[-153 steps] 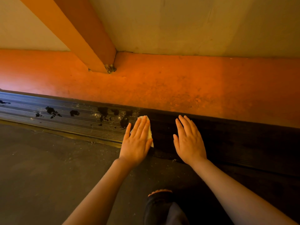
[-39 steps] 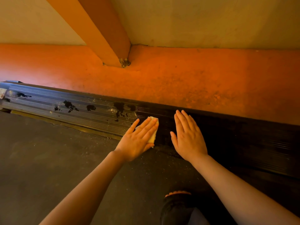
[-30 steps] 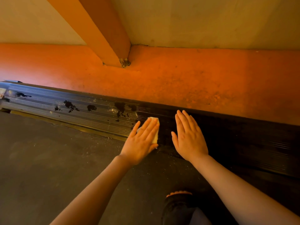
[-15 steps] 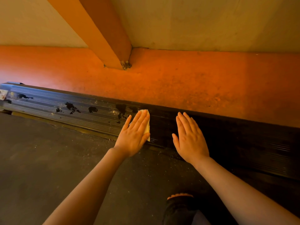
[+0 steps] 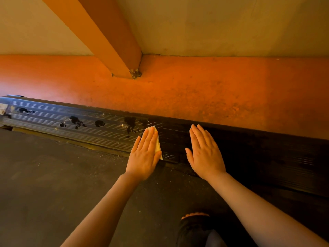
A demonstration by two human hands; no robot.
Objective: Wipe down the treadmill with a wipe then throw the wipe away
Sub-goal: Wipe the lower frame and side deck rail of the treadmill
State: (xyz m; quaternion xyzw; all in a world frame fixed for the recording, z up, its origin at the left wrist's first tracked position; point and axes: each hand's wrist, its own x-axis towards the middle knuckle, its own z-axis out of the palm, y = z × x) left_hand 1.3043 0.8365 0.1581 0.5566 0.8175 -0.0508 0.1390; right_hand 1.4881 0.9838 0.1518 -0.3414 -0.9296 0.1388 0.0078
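Left hand [image 5: 144, 157] flat, fingers straight and together, pressing a pale yellow wipe [image 5: 157, 139] onto the ribbed side rail [image 5: 53, 120] of the treadmill. Wipe mostly hidden beneath the palm, only its far corner and right edge peeking out beside the fingers. Right hand [image 5: 204, 154] released and flat as well, fingers straight, resting bare on the same rail just to the right of the left hand, gripping nothing.

Rail running from far left toward the lower right: grey and dusty with light streaks on the left stretch, dark and glossy from the wipe rightward. Dark blotches [image 5: 76, 121] scattered on the dusty stretch, the nearest cluster [image 5: 130, 124] just beyond the left fingertips. Small pale sticker [image 5: 2, 108] at the rail's far left end.

Dark treadmill belt [image 5: 44, 184] on the near side of the rail, speckled with fine crumbs, under both forearms. Orange floor strip [image 5: 195, 97] beyond the rail, meeting a cream wall [image 5: 222, 24]. Orange beam [image 5: 106, 32] slanting down to the strip, with grime gathered at its foot. Dark trouser knee [image 5: 194, 229] with a frayed edge at the bottom, between the forearms. No containers visible.
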